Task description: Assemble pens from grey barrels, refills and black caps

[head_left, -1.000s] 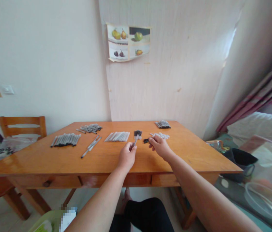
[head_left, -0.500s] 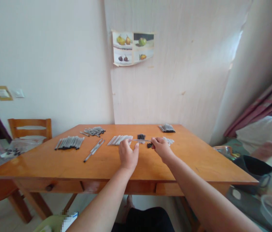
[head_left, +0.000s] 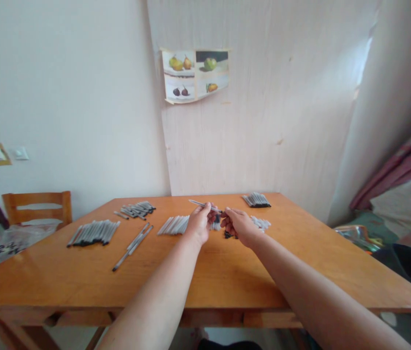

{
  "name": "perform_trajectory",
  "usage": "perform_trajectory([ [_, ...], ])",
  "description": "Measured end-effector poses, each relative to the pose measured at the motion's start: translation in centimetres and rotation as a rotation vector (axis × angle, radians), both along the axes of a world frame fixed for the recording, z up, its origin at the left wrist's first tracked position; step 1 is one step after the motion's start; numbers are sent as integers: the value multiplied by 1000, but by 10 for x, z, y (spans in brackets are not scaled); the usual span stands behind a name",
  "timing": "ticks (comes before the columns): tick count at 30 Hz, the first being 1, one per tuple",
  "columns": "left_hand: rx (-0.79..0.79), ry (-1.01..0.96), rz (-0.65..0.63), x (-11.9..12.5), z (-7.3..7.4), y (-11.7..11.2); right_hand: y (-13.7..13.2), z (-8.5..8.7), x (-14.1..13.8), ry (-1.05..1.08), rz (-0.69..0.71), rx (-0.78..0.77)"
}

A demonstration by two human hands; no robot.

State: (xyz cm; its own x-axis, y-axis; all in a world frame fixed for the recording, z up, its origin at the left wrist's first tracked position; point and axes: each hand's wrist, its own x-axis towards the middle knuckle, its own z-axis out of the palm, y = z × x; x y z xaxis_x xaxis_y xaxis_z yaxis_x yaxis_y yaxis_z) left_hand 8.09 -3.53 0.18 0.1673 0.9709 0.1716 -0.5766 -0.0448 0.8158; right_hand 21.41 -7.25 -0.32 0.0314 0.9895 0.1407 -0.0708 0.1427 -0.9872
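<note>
Over the middle of the table my left hand (head_left: 201,224) is closed around a slim pale pen (head_left: 196,202), whose thin end points up and to the left. My right hand (head_left: 240,226) pinches at the pen's dark right end; its fingertips partly cover that end. Just behind and left of my left hand lies a row of clear pen barrels (head_left: 174,225). Small black pieces (head_left: 229,235) lie beneath my right hand, and a pile of whitish pieces (head_left: 261,223) is beyond its right side. A dark bundle between the hands is mostly hidden.
Black-ended pens lie in groups on the wooden table (head_left: 147,282): a left row (head_left: 94,233), a back-left heap (head_left: 137,210) and a back-right row (head_left: 257,200). Several loose pens (head_left: 134,245) lie left of centre. A chair (head_left: 37,199) stands at left, a dark bin (head_left: 409,265) at right.
The pen has gone from level between both hands to tilted, its left end now raised past my left hand. My hands have come closer together. The view has shifted slightly.
</note>
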Motion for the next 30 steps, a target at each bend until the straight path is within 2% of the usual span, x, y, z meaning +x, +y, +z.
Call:
perform_trajectory([
  [4, 33, -8, -43, -2, -8, 8, 4, -10, 9, 81, 50, -39],
  [10, 46, 5, -67, -5, -18, 11, 3, -14, 8, 50, 100, -66],
  [19, 67, 42, -114, -4, -11, 3, 1, -15, 8, 85, 119, -67],
  [23, 71, 47, -126, -5, -11, 1, -2, -14, 6, 95, 139, -59],
  [30, 70, 42, -125, -3, -15, 4, -6, -11, 3, 59, 85, 23],
])
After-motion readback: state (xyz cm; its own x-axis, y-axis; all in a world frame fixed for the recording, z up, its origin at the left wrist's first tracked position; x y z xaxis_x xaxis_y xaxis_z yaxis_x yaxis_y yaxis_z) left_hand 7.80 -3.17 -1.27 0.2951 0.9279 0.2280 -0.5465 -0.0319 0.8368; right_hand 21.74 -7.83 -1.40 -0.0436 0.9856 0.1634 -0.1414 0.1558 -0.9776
